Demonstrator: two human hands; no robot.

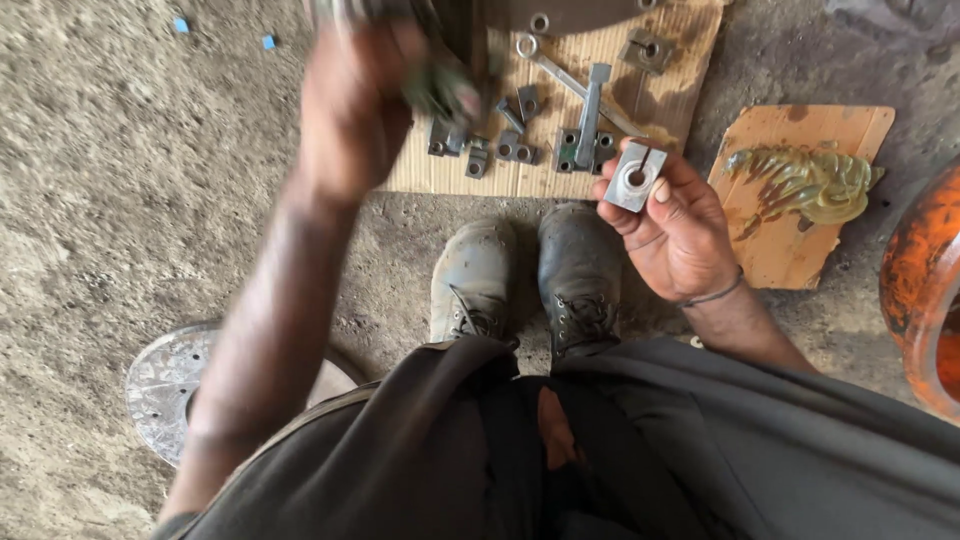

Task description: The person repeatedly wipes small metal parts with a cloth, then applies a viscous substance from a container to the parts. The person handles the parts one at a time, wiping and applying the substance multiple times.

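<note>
Right hand [672, 225]: fingers gripped one slotted plate [635, 176]. Left hand [352, 100]: blurred, grip indeterminable. On cardboard [560, 180]: about five small blocks [517, 152], one wrench [560, 75]. Two boots [580, 275] below.

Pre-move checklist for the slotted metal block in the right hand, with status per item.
1. Right hand grips the slotted metal block: ok, fingertips and thumb pinch its edges.
2. Block's hole and slot in view: ok, both face the camera.
3. Left hand contents: cannot tell, motion blur hides what it holds.
4. Other metal parts laid out on the cardboard sheet: ok, the brackets and ring spanner lie there.
5. Greasy smear on the smaller cardboard piece: ok, apart from the block.
6. Boots off the cardboard: ok, toes stop short of its edge.
</note>
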